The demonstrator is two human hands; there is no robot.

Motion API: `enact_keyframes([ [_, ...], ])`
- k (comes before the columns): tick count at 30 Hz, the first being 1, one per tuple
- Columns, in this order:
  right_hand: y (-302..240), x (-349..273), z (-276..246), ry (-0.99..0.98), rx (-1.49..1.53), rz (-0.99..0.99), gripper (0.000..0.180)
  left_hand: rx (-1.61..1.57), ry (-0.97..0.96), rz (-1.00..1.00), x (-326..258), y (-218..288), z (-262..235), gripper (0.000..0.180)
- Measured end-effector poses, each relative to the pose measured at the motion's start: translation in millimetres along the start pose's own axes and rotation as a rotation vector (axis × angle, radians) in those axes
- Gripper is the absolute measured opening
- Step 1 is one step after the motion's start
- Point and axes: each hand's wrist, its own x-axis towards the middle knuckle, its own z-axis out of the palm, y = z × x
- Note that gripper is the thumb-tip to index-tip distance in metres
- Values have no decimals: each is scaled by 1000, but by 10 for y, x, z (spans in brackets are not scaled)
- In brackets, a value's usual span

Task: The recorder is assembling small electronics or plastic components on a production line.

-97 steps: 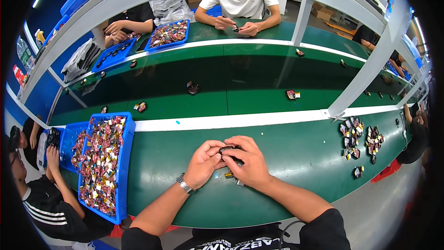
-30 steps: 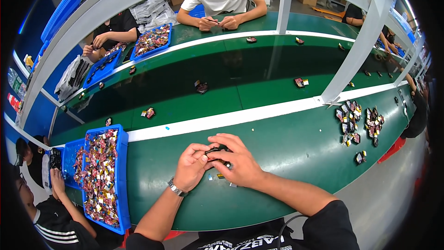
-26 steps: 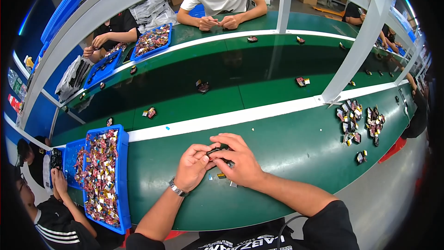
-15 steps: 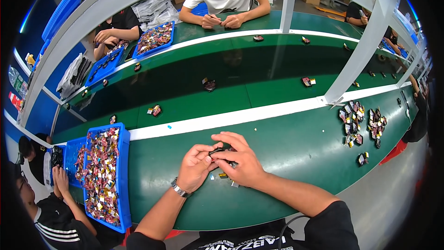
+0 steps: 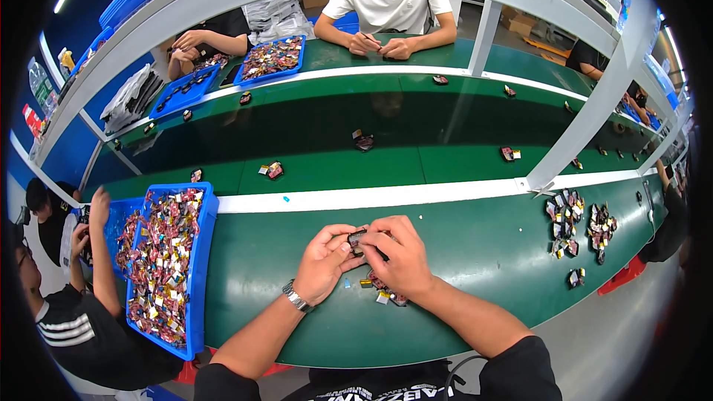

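Observation:
Over the green worktop, both hands are closed on one small black casing with a greyish inner face. My left hand grips its left side between thumb and fingers. Bent over its right side, the fingers of my right hand pinch at the casing; a dark tip shows under them, too small to name. Just below the hands lie several reddish wired parts with yellow and white tags, partly covered by my right hand. A small blue piece rests beside them.
A blue tray heaped with wired parts stands at left, near a co-worker's arm. Clusters of black assemblies lie at right. Beyond a white rail, a green belt carries scattered assemblies. A grey frame post rises at right.
The view has shifted slightly. My right hand's fingers have curled down over the casing, and more of the reddish parts below shows. The co-worker at left has raised a hand.

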Motion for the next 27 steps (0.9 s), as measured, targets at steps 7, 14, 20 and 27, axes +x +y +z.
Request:
enact_keyframes([
  [7,-70,10,-8,-33,-90,-68,18,4,32,-6,-10,22,55,25],
  [14,-62,-7,41,-37,-149,-60,16,20,35,-10,-11,39,70,26],
  [20,-35,0,87,-26,-216,-91,16,89,57,-9,-1,21,82,25],
  [27,-92,-19,97,-43,-294,-161,26,105,110,8,-17,11,89,26],
])
